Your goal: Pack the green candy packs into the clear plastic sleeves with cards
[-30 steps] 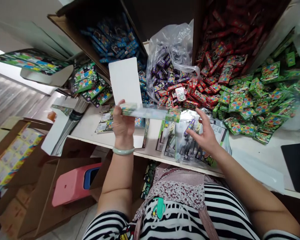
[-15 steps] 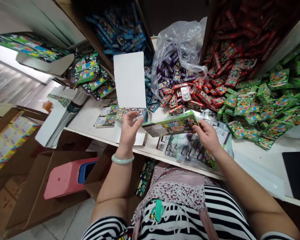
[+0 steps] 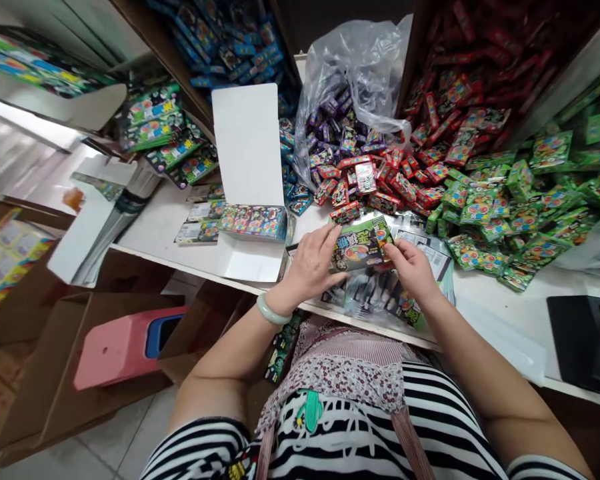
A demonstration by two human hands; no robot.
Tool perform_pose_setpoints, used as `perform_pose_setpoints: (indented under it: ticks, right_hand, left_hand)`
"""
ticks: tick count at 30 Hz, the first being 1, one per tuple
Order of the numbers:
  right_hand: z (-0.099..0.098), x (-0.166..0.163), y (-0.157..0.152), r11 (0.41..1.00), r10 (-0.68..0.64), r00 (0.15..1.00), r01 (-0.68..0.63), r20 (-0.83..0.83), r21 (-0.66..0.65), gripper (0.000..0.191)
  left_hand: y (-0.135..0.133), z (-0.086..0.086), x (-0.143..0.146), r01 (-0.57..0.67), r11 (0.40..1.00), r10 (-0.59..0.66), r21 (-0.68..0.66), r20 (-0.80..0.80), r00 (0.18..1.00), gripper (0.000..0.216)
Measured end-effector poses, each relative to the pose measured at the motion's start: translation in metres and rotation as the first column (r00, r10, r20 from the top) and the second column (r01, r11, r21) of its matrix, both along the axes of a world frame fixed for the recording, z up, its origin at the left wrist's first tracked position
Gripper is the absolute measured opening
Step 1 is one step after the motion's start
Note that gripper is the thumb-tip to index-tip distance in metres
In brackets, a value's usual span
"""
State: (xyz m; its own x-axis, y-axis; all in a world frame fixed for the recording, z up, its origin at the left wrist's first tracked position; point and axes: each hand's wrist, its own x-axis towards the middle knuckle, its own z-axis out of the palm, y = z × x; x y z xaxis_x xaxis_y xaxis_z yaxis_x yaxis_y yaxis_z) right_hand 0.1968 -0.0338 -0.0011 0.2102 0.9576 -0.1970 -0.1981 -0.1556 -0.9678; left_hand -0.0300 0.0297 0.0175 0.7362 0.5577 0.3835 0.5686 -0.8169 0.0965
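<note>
A flat black-and-green printed carton point(image 3: 356, 248) is held between my two hands above the front of the table. My left hand point(image 3: 313, 263) lies over its left end, fingers on top and thumb at the lower edge. At the right end, my right hand point(image 3: 410, 267) pinches the carton between thumb and fingers. Under it are clear plastic bags with printed sheets point(image 3: 375, 290). To the left stands a white display box point(image 3: 253, 260), its lid raised, with a row of small colourful packs point(image 3: 253, 220) inside.
Behind my hands lie heaps of small packs: purple ones in a clear bag point(image 3: 355, 60), red packs point(image 3: 365, 180) and green packs point(image 3: 490, 200). Blue packs point(image 3: 235, 53) fill a carton at the back. Folded white cartons point(image 3: 100, 220) lean at left; a pink stool point(image 3: 115, 347) is below.
My left hand has moved right from beside the display box onto the carton's left end. The carton has dropped lower and turned its printed face up. The whole view has shifted slightly.
</note>
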Motion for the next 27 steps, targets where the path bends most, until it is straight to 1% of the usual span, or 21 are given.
perform_pose_setpoints:
  ticks: [3, 4, 5, 7, 9, 10, 11, 14, 16, 18, 19, 20, 21, 23, 25, 26, 27]
  right_hand:
    - [-0.007, -0.003, 0.0, 0.999, 0.035, 0.999, -0.035, 0.005, -0.034, 0.046]
    - [-0.01, -0.005, 0.0, 0.998, 0.049, 0.998, -0.047, 0.036, -0.035, 0.044]
    - [-0.013, -0.006, -0.001, 0.998, 0.052, 0.994, -0.05, 0.096, -0.023, 0.041]
    - [-0.018, -0.007, -0.002, 0.999, 0.013, 0.957, -0.027, 0.288, 0.044, 0.035]
    - [-0.019, -0.007, -0.004, 0.991, -0.043, 0.88, -0.021, 0.474, 0.129, 0.046]
    - [-0.019, -0.006, -0.004, 0.988, -0.05, 0.846, -0.037, 0.531, 0.152, 0.05]
    - [-0.018, -0.006, -0.003, 0.986, -0.033, 0.828, -0.066, 0.56, 0.154, 0.049]
    - [-0.013, -0.005, -0.001, 0.985, 0.049, 0.83, -0.131, 0.556, 0.109, 0.035]
    - [-0.011, 0.001, 0.002, 0.989, 0.058, 0.861, -0.12, 0.505, 0.091, 0.03]
    - [-0.014, 0.016, 0.004, 0.993, -0.007, 0.888, -0.047, 0.46, 0.105, 0.029]
    - [-0.017, 0.027, 0.005, 0.993, -0.059, 0.881, 0.006, 0.469, 0.114, 0.031]
    - [-0.021, 0.04, 0.005, 0.991, -0.109, 0.856, 0.056, 0.505, 0.119, 0.036]
    - [-0.025, 0.054, 0.006, 0.989, -0.141, 0.803, 0.092, 0.579, 0.113, 0.043]
    - [-0.031, 0.079, 0.008, 0.996, -0.093, 0.647, 0.068, 0.756, 0.064, 0.054]
    - [-0.029, 0.091, 0.014, 0.998, -0.047, 0.457, -0.02, 0.888, 0.063, 0.057]
    - [-0.024, 0.09, 0.019, 0.993, -0.053, 0.375, -0.077, 0.926, 0.088, 0.055]
    - [-0.018, 0.086, 0.027, 0.983, -0.07, 0.313, -0.139, 0.947, 0.118, 0.053]
  left_hand:
    - [-0.002, -0.008, -0.003, -0.015, 1.0, 0.015, -0.007, -0.036, 0.999, 0.107]
    - [-0.003, -0.011, -0.005, -0.028, 1.0, 0.028, -0.005, -0.043, 0.999, 0.107]
    - [-0.004, -0.014, -0.007, -0.045, 0.999, 0.044, -0.001, -0.05, 0.998, 0.107]
    - [-0.008, -0.021, -0.011, -0.087, 0.996, 0.086, -0.007, -0.062, 0.994, 0.105]
    - [-0.012, -0.028, -0.015, -0.122, 0.992, 0.12, -0.034, -0.063, 0.991, 0.103]
    - [-0.013, -0.03, -0.017, -0.13, 0.99, 0.127, -0.047, -0.053, 0.99, 0.102]
    - [-0.015, -0.032, -0.018, -0.129, 0.99, 0.127, -0.054, -0.036, 0.991, 0.101]
    - [-0.015, -0.034, -0.024, -0.085, 0.994, 0.086, -0.061, 0.014, 0.996, 0.098]
    - [-0.011, -0.033, -0.033, -0.071, 0.995, 0.072, -0.074, 0.012, 0.997, 0.096]
    - [-0.006, -0.033, -0.047, -0.117, 0.989, 0.119, -0.085, 0.013, 0.993, 0.095]
    - [-0.003, -0.033, -0.056, -0.157, 0.984, 0.16, -0.086, 0.03, 0.987, 0.097]
    - [-0.001, -0.034, -0.064, -0.2, 0.976, 0.205, -0.089, 0.061, 0.977, 0.099]
    - [0.002, -0.034, -0.072, -0.239, 0.966, 0.249, -0.096, 0.1, 0.963, 0.102]
    - [0.004, -0.037, -0.084, -0.294, 0.947, 0.313, -0.129, 0.177, 0.933, 0.108]
    - [0.005, -0.04, -0.089, -0.322, 0.931, 0.355, -0.174, 0.224, 0.908, 0.111]
    - [0.005, -0.042, -0.089, -0.331, 0.923, 0.372, -0.196, 0.233, 0.898, 0.112]
    - [0.004, -0.044, -0.088, -0.338, 0.916, 0.386, -0.217, 0.236, 0.892, 0.112]
